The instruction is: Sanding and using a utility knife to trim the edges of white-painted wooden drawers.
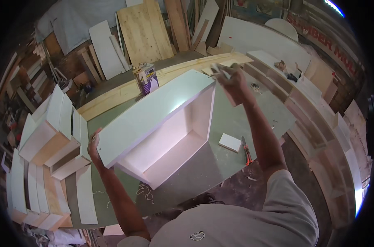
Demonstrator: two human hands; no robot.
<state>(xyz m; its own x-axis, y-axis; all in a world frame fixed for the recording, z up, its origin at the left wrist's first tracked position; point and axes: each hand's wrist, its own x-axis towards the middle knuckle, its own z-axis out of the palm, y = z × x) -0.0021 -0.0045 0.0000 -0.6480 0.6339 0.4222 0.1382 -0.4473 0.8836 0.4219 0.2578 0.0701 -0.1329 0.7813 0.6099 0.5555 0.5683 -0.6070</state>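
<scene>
A white drawer (pixel 154 115) stands tilted on the grey-green tabletop (pixel 203 173), its long white panel uppermost and its pale hollow inside facing me. My left hand (pixel 95 147) is closed around the panel's left end. Beyond the drawer's right corner, my right hand (pixel 233 80) is raised, its fingers bent around a pale flat piece (pixel 233 98). Motion blurs the fingertips, so the kind of piece is unclear. Below that hand lie a small white rectangular block (pixel 230 142) and an orange-and-black utility knife (pixel 246 151).
Behind the drawer, a purple-labelled tin (pixel 147 79) stands beside a long wooden board (pixel 178 70). More white drawers (pixel 51 127) are stacked at the left. A long shelved cabinet frame (pixel 310 115) curves along the right. Sheets of plywood (pixel 143 33) lean at the back.
</scene>
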